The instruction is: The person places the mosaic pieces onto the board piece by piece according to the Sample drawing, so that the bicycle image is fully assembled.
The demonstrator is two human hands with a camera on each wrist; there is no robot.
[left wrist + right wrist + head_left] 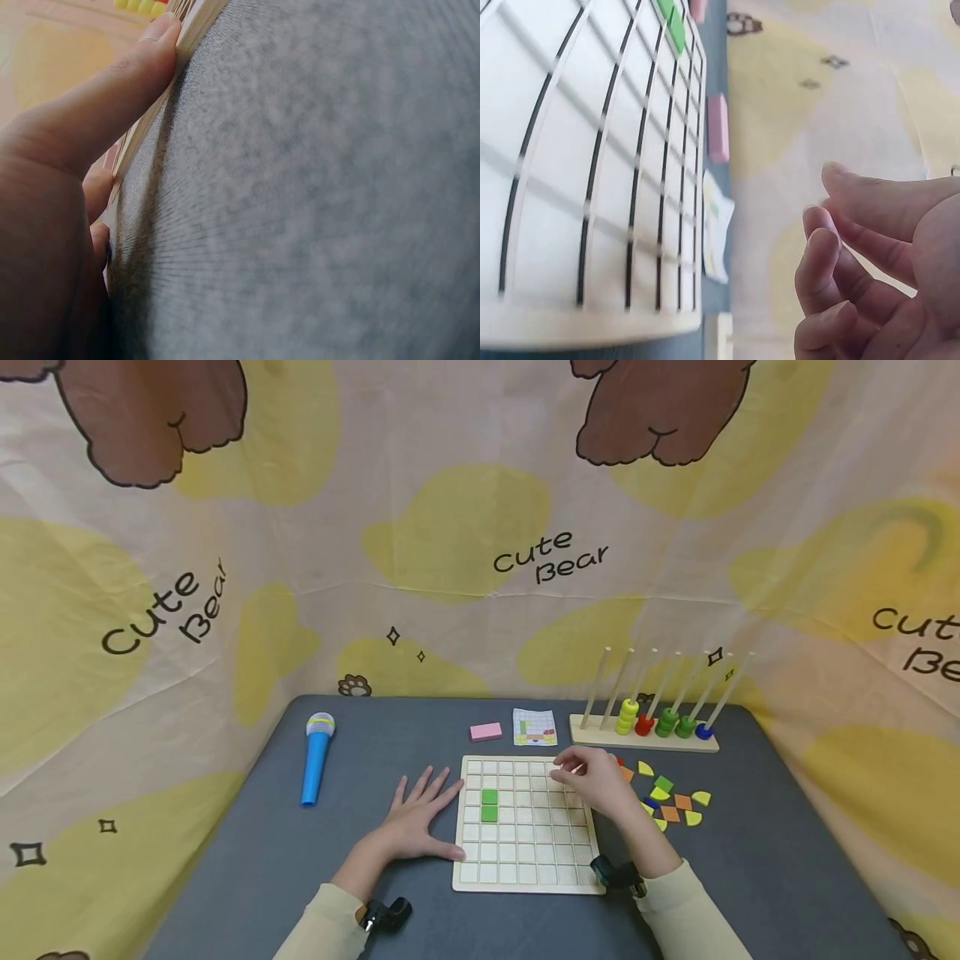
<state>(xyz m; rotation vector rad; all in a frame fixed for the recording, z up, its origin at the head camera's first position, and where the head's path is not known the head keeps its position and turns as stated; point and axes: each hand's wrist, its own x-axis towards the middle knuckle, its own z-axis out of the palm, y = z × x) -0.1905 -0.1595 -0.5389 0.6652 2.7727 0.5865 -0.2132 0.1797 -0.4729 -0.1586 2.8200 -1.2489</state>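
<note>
A pale wooden grid board point(517, 852) lies on the dark table, with two green square tiles point(489, 805) set one behind the other toward its left side. My left hand point(412, 827) rests at the board's left edge, fingers spread. In the left wrist view its thumb point(139, 71) presses along the board's side. Over the far right corner of the board hovers my right hand point(596, 777), fingers loosely curled. The right wrist view shows nothing between its thumb point(870, 199) and fingers, which are raised off the grid.
Several yellow, orange, green and blue tiles point(670, 814) lie scattered right of the board. Behind stand a wooden peg rack point(585, 724) with coloured beads, a patterned card point(535, 727) and a pink block point(485, 732). A blue toy microphone point(317, 760) lies at the left.
</note>
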